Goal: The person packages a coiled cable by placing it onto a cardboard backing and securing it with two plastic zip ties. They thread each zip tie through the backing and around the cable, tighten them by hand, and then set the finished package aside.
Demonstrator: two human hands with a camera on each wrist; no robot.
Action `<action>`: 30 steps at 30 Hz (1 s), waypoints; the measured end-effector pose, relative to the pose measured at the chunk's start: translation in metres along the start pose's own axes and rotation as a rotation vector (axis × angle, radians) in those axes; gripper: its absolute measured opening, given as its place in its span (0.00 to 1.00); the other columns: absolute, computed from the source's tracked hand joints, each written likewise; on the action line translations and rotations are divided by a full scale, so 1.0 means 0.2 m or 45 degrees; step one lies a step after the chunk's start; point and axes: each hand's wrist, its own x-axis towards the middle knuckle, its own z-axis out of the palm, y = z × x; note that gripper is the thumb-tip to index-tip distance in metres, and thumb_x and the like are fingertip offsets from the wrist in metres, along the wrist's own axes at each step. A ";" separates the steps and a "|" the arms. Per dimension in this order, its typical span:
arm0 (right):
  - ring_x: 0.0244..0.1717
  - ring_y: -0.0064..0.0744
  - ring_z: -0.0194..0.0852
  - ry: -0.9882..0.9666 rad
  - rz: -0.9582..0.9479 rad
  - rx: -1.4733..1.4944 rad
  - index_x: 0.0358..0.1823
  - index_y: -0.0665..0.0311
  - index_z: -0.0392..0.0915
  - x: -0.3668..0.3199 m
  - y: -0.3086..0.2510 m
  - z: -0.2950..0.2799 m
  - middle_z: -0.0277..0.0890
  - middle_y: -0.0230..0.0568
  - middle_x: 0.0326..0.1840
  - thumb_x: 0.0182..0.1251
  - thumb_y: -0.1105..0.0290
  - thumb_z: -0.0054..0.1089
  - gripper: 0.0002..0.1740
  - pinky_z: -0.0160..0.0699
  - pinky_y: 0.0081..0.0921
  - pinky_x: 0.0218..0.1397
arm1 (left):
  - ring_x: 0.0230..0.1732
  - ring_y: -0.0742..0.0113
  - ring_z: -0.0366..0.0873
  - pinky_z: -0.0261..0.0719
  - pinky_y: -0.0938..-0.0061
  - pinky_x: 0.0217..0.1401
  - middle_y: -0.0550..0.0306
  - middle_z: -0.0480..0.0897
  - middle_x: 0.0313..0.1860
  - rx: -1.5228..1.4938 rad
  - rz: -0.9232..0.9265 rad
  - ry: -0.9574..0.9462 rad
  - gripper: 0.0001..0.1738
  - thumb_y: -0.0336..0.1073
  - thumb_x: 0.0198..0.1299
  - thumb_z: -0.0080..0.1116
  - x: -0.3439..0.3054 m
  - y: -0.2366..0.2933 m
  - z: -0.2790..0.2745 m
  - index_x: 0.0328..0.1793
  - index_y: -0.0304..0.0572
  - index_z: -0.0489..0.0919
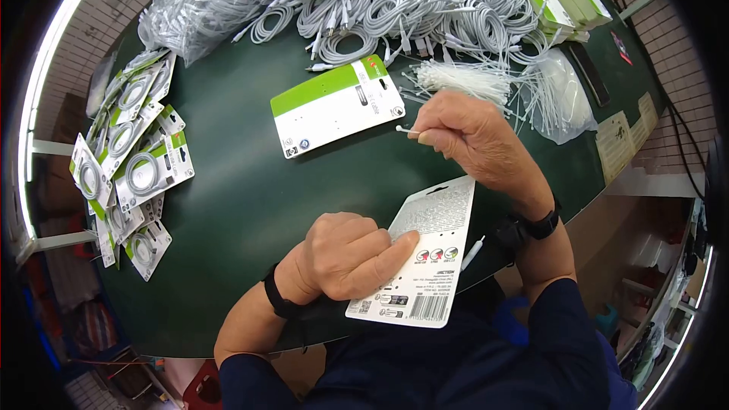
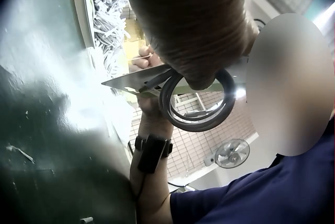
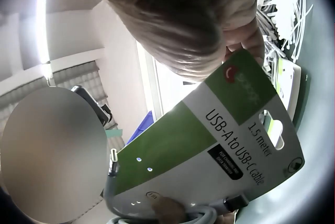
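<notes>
My left hand holds a printed cardboard package card, back side up, thumb across its printed face. Under the card hangs a coiled grey cable, plainly seen in the left wrist view. From the right wrist, the card's green and white front reads USB-A to USB-C cable. My right hand pinches a thin white cable tie just beyond the card's top edge; its small head sticks out past the fingertips. Another card lies flat on the table ahead, with no cable on it.
Cards with cables pile up at the left of the green table. Coiled cables and a bagged bundle fill the back. White cable ties, card stacks and a phone lie at right.
</notes>
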 end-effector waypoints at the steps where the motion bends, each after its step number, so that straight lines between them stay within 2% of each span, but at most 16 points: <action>1: 0.29 0.26 0.77 0.041 -0.120 -0.038 0.45 0.69 0.86 -0.01 -0.01 0.01 0.84 0.40 0.37 0.72 0.77 0.68 0.04 0.76 0.25 0.35 | 0.20 0.70 0.73 0.65 0.73 0.19 0.60 0.78 0.25 -0.001 0.005 -0.012 0.26 0.32 0.47 0.74 0.00 0.01 0.00 0.55 0.28 0.87; 2: 0.31 0.24 0.79 0.061 0.116 0.264 0.44 0.69 0.86 -0.04 -0.05 0.02 0.84 0.38 0.40 0.72 0.79 0.69 0.03 0.79 0.22 0.36 | 0.20 0.70 0.72 0.64 0.73 0.19 0.61 0.78 0.25 0.001 0.002 -0.021 0.27 0.32 0.47 0.74 0.00 0.03 0.00 0.56 0.28 0.87; 4: 0.35 0.22 0.83 0.062 0.216 0.478 0.42 0.70 0.85 -0.05 -0.15 0.00 0.87 0.40 0.42 0.72 0.78 0.71 0.03 0.82 0.19 0.39 | 0.20 0.71 0.70 0.62 0.73 0.19 0.62 0.76 0.25 0.013 0.001 -0.034 0.27 0.33 0.48 0.73 0.01 0.04 -0.01 0.56 0.29 0.86; 7: 0.32 0.28 0.83 0.068 0.093 0.647 0.39 0.74 0.85 -0.08 -0.26 0.02 0.86 0.47 0.37 0.63 0.85 0.72 0.05 0.80 0.22 0.36 | 0.20 0.74 0.67 0.60 0.74 0.19 0.66 0.72 0.23 0.049 0.014 -0.057 0.28 0.34 0.45 0.75 0.02 0.08 -0.01 0.56 0.33 0.87; 12: 0.30 0.38 0.88 -0.045 -0.162 0.557 0.36 0.72 0.86 -0.08 -0.29 0.04 0.89 0.52 0.31 0.55 0.86 0.76 0.09 0.81 0.27 0.34 | 0.21 0.75 0.66 0.59 0.75 0.20 0.67 0.71 0.25 0.077 0.068 -0.011 0.28 0.35 0.42 0.75 0.03 0.11 0.01 0.54 0.37 0.88; 20: 0.31 0.40 0.92 -0.251 -0.201 0.503 0.36 0.71 0.86 -0.08 -0.30 0.01 0.90 0.54 0.33 0.53 0.84 0.80 0.10 0.81 0.26 0.29 | 0.21 0.76 0.66 0.57 0.75 0.20 0.69 0.71 0.25 0.081 0.074 -0.003 0.28 0.34 0.40 0.76 0.04 0.12 0.01 0.53 0.38 0.88; 30: 0.30 0.39 0.93 -0.259 -0.172 0.539 0.35 0.71 0.87 -0.08 -0.30 0.02 0.90 0.53 0.31 0.53 0.84 0.81 0.10 0.81 0.25 0.29 | 0.21 0.77 0.65 0.57 0.75 0.20 0.70 0.73 0.25 0.072 0.055 0.015 0.26 0.33 0.41 0.76 0.04 0.12 0.01 0.52 0.39 0.88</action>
